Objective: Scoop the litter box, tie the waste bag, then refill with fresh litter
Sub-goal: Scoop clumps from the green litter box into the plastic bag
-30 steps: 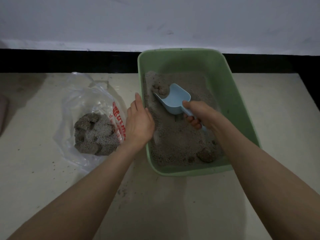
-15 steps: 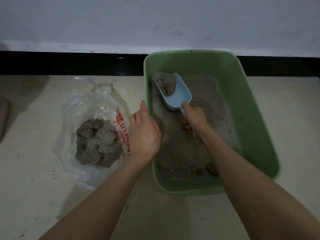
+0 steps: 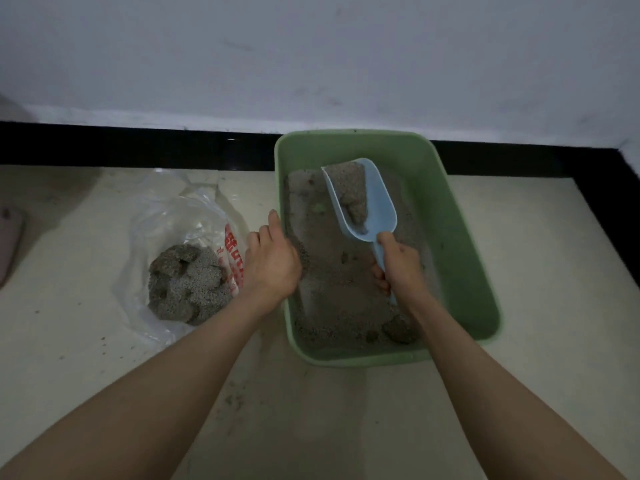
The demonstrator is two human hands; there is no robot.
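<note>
A: What is most likely to go wrong here?

B: A spill. The right hand [image 3: 398, 265] is clenched round the handle of the blue scoop [image 3: 367, 202], which is loaded with a clump [image 3: 353, 199] and loose litter and sits tilted over the far half of the green litter box [image 3: 460, 244]. If the scoop tips sideways on its way to the waste bag [image 3: 180, 251], the load drops onto the floor [image 3: 86, 341].

A: What lies between them?

B: The box's left wall, and the left hand [image 3: 273, 261], which rests on that left rim, fingers fairly straight, steadying the box as far as I can judge. The bag lies on the floor just left of the box, touching or nearly touching that hand, with a heap of grey clumps already in it. Its mouth looks slack and low, so a careless tip could miss it.

A: Anything else?

B: Another clump [image 3: 398, 329] lies near the box's near right corner, so scooping is not done. Scattered grains dot the floor by the box's near left corner. A pinkish thing [image 3: 10, 244] lies at the floor's far left edge, well apart. No fresh litter is in sight.
</note>
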